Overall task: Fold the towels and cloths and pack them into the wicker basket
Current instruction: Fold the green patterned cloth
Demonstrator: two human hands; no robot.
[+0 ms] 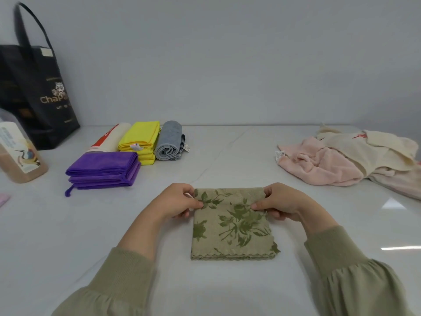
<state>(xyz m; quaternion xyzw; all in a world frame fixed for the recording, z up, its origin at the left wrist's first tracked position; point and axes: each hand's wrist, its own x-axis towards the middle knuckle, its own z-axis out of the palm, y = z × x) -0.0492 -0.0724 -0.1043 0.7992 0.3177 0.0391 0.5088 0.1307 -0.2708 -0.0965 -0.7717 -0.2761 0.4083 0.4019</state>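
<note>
A green floral cloth [232, 226] lies folded into a square on the white table, in front of me. My left hand [175, 201] pinches its far left corner, thumb on top. My right hand [280, 201] pinches the far right corner the same way. At the back left sit a folded purple cloth [102, 172], a folded yellow cloth [139, 137], a rolled grey towel [169, 140] and a cream towel with red print [111, 137]. Unfolded pink [319, 165] and cream [373, 147] towels lie heaped at the right. No wicker basket is in view.
A black tote bag [34, 92] stands at the far left against the wall. A clear container with brown contents [18, 153] sits in front of it. A pink item [3, 199] peeks in at the left edge. The table [227, 151] meets the wall behind.
</note>
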